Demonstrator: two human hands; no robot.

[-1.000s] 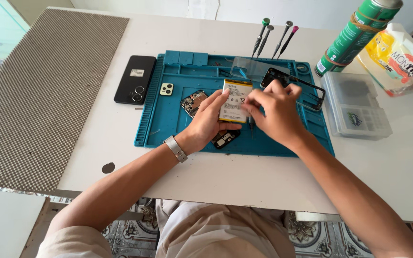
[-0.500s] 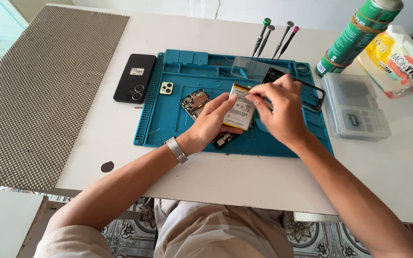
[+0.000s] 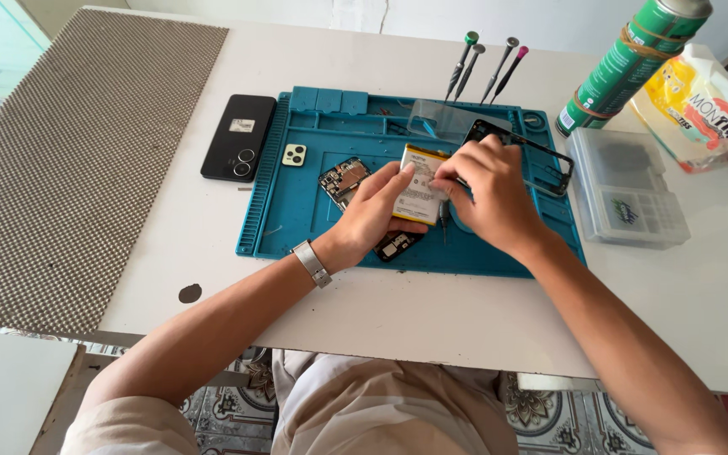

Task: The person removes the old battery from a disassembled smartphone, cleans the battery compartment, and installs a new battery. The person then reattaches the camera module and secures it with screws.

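Two hands are meeting over a blue repair mat (image 3: pixel 297 227): the left hand (image 3: pixel 372 215) is gripping a flat phone battery (image 3: pixel 419 195) steady, tilted up, while the right hand (image 3: pixel 486 198) is pinching its top edge.

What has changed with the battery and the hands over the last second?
The battery has tipped from lying fairly flat to tilted up, held between the left hand and right hand, which shifted slightly. The blue mat, black phone and screwdrivers stayed put.
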